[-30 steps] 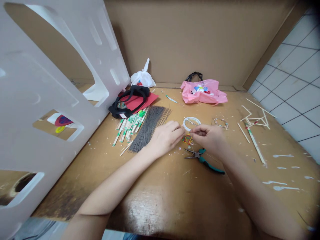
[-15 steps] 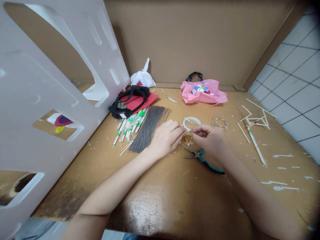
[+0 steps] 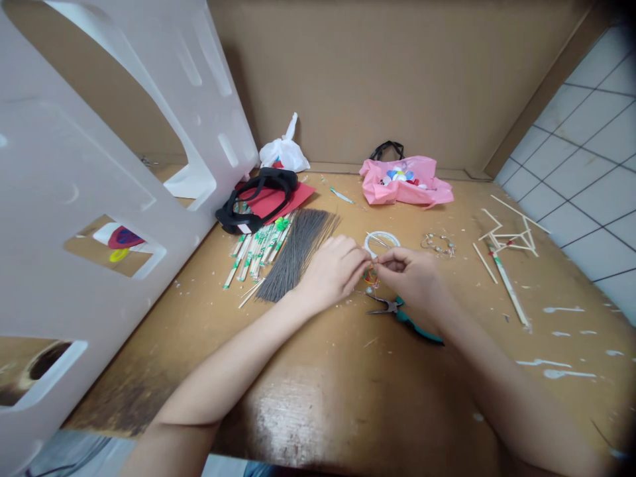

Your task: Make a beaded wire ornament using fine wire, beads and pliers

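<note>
My left hand [image 3: 334, 270] and my right hand [image 3: 415, 281] meet over the table, fingertips pinched close together. Whatever lies between the fingertips is too small to name. Just below them shows a small tangle of red, yellow and green loops [image 3: 370, 275], partly covered by my fingers; I cannot tell whether it hangs from them or rests on the wood. Behind the fingers lies a white ring [image 3: 396, 237] with thin metal pieces inside it. Pliers with teal handles [image 3: 412, 324] lie under my right hand, jaws pointing left.
Left of my hands are a bundle of grey wires [image 3: 293, 258], wrapped chopsticks [image 3: 256, 255] and a black strap [image 3: 223, 218]. A pink bag [image 3: 377, 192] and a white bag [image 3: 283, 156] stand at the back. Right are a beaded bracelet [image 3: 452, 248] and a stick frame [image 3: 511, 236].
My right hand has shifted slightly left, bringing its fingertips against those of my left hand. The coloured loops are more covered now. My left hand has hardly moved.
</note>
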### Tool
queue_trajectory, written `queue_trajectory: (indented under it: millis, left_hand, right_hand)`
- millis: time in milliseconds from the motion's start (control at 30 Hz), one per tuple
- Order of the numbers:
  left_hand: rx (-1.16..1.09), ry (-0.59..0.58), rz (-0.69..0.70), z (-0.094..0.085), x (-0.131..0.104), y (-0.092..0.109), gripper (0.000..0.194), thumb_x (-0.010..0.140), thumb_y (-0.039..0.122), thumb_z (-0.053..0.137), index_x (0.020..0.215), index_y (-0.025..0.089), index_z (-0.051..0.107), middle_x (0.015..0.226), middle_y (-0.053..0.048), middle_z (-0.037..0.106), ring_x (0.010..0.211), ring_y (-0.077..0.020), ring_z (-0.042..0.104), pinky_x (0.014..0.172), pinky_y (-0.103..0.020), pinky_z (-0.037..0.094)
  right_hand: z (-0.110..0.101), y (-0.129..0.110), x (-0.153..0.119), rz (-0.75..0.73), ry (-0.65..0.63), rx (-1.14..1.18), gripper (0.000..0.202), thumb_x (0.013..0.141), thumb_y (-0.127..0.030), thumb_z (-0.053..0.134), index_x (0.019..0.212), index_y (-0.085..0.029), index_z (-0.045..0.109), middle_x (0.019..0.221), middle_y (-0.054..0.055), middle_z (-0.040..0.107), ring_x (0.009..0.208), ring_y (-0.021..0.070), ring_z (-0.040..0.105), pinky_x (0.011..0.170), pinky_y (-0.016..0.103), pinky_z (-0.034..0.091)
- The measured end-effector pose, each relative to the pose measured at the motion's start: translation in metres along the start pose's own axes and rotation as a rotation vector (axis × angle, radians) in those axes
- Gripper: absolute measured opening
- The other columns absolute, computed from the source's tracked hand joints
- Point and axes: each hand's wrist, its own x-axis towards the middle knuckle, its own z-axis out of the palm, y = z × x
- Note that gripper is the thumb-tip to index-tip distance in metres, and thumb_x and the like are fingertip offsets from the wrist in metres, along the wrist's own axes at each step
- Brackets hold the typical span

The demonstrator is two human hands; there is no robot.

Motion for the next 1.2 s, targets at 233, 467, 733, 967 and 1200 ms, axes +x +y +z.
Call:
queue_trajectory:
  millis: [233, 467, 733, 967, 1200]
  left_hand:
    - [-0.406, 0.048, -0.279, -0.010, 0.002, -0.009, 0.026, 0.080, 0.020, 0.056, 0.105, 0.016, 0.052, 0.095, -0.006, 0.057, 0.088, -0.0147, 0.054, 0.079, -0.030, 0.045]
    - [-0.537, -0.033, -0.391, -0.005, 0.002, -0.007, 0.007, 0.078, 0.015, 0.053, 0.082, 0.015, 0.059, 0.074, -0.001, 0.059, 0.068, -0.0096, 0.053, 0.065, -0.022, 0.041]
    - [-0.716, -0.087, -0.507, -0.006, 0.003, -0.005, 0.010, 0.079, 0.021, 0.056, 0.083, 0.015, 0.061, 0.074, -0.001, 0.063, 0.064, -0.0085, 0.052, 0.061, -0.020, 0.040]
    - [-0.673, -0.125, -0.476, -0.008, 0.004, -0.004, 0.009, 0.078, 0.020, 0.054, 0.081, 0.015, 0.060, 0.069, 0.000, 0.060, 0.061, -0.0081, 0.050, 0.060, -0.020, 0.040]
    - [-0.696, -0.175, -0.505, -0.011, 0.004, -0.003, 0.005, 0.072, 0.015, 0.054, 0.075, 0.014, 0.058, 0.065, 0.002, 0.055, 0.059, -0.0073, 0.047, 0.058, -0.020, 0.037]
  right_hand:
    - [-0.009, -0.002, 0.012, 0.269, -0.058, 0.327, 0.014, 0.058, -0.031, 0.066, 0.064, -0.018, 0.061, 0.053, -0.001, 0.059, 0.045, 0.0110, 0.053, 0.044, 0.024, 0.043]
    - [-0.007, 0.000, 0.013, 0.311, -0.121, 0.361, 0.018, 0.056, -0.031, 0.069, 0.065, -0.018, 0.062, 0.048, -0.003, 0.056, 0.043, 0.0092, 0.051, 0.044, 0.022, 0.042]
    - [-0.008, -0.006, 0.014, 0.370, -0.154, 0.396, 0.019, 0.053, -0.031, 0.070, 0.062, -0.017, 0.061, 0.048, -0.003, 0.056, 0.043, 0.0078, 0.050, 0.042, 0.021, 0.042]
    - [-0.010, -0.013, 0.012, 0.401, -0.185, 0.370, 0.019, 0.054, -0.031, 0.070, 0.064, -0.017, 0.061, 0.047, -0.004, 0.054, 0.043, 0.0082, 0.049, 0.040, 0.020, 0.040]
    - [-0.011, -0.014, 0.011, 0.392, -0.204, 0.372, 0.018, 0.054, -0.030, 0.070, 0.061, -0.018, 0.059, 0.048, -0.004, 0.056, 0.042, 0.0090, 0.051, 0.038, 0.021, 0.040]
